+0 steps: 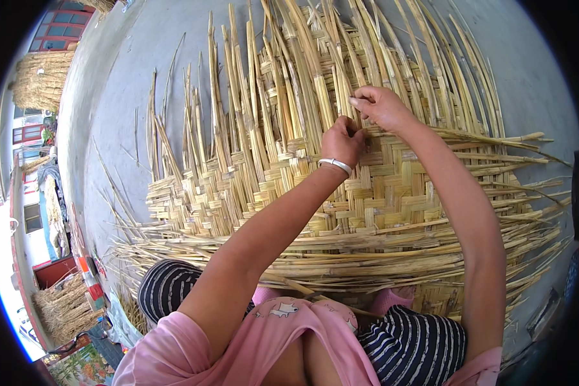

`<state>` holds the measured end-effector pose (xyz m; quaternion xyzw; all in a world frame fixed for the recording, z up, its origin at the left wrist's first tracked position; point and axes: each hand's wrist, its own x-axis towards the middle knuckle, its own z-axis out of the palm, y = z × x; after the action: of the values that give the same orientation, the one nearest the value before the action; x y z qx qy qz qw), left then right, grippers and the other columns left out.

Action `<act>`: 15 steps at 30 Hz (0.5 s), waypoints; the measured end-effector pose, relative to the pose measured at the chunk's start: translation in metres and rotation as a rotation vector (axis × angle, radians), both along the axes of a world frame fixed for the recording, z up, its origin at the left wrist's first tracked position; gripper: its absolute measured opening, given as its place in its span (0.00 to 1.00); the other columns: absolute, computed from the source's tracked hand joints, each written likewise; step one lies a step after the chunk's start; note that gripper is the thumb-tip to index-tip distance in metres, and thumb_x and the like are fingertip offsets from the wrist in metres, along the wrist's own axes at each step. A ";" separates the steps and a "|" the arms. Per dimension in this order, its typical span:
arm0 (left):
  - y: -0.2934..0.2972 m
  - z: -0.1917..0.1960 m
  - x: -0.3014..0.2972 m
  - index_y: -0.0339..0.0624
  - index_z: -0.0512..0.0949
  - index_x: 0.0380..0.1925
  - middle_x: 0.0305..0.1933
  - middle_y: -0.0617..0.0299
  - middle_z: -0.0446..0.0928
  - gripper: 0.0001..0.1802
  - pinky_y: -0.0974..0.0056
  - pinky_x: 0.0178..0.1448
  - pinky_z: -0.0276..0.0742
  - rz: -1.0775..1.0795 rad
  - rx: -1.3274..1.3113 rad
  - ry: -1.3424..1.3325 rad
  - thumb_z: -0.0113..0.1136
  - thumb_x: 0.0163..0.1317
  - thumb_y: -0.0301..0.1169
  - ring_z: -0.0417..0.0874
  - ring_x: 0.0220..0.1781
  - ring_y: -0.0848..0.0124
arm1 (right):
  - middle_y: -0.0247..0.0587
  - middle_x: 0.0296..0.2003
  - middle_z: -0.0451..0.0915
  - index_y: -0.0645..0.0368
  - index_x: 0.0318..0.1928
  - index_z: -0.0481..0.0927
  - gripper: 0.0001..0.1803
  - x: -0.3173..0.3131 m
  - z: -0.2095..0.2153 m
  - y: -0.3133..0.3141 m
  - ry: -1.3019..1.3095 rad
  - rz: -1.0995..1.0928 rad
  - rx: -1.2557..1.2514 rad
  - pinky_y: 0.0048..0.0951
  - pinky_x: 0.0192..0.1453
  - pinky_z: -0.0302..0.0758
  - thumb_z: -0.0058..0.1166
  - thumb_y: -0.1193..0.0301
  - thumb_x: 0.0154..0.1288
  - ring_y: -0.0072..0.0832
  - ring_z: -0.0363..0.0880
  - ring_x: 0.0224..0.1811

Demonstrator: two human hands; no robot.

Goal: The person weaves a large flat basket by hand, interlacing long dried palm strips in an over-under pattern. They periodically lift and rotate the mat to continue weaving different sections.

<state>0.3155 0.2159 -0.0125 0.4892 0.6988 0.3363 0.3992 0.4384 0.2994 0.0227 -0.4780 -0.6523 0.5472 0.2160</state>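
Observation:
A half-woven mat of flat, pale yellow reed strips lies on the ground before me. Its long loose strips stick out beyond the woven part at the far side. My left hand, with a white bangle at the wrist, is closed low over the mat at the border between weave and loose ends; its fingertips are partly hidden. Just beyond and to the right, my right hand has its thumb and fingers pinched at a reed strip that runs away from me.
Many loose reed strips lie crosswise along the mat's near side, by my knees. More ends jut out at the right. Grey concrete floor surrounds the mat. At the far left stand straw bundles and a building.

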 end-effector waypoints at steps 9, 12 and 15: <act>0.004 0.006 0.003 0.36 0.72 0.26 0.21 0.57 0.77 0.12 0.64 0.31 0.75 -0.001 -0.008 0.119 0.67 0.51 0.29 0.78 0.23 0.68 | 0.32 0.23 0.77 0.64 0.35 0.78 0.10 -0.004 -0.006 -0.004 0.080 -0.136 -0.076 0.23 0.27 0.72 0.56 0.68 0.62 0.19 0.75 0.22; 0.005 0.010 0.006 0.37 0.72 0.24 0.21 0.56 0.76 0.14 0.62 0.33 0.75 0.003 0.006 0.199 0.69 0.48 0.31 0.78 0.23 0.65 | 0.35 0.25 0.79 0.64 0.39 0.78 0.10 -0.007 -0.011 -0.002 0.066 -0.145 -0.038 0.23 0.28 0.73 0.55 0.69 0.62 0.21 0.78 0.22; 0.005 0.011 0.007 0.37 0.72 0.24 0.20 0.56 0.76 0.13 0.62 0.33 0.75 0.021 0.013 0.254 0.67 0.48 0.31 0.78 0.23 0.64 | 0.29 0.26 0.76 0.62 0.47 0.76 0.14 -0.010 -0.008 -0.002 0.121 -0.130 -0.109 0.19 0.25 0.67 0.54 0.67 0.65 0.15 0.71 0.23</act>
<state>0.3226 0.2206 -0.0011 0.5229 0.7467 0.2802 0.3009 0.4288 0.2975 0.0145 -0.4965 -0.5749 0.5946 0.2637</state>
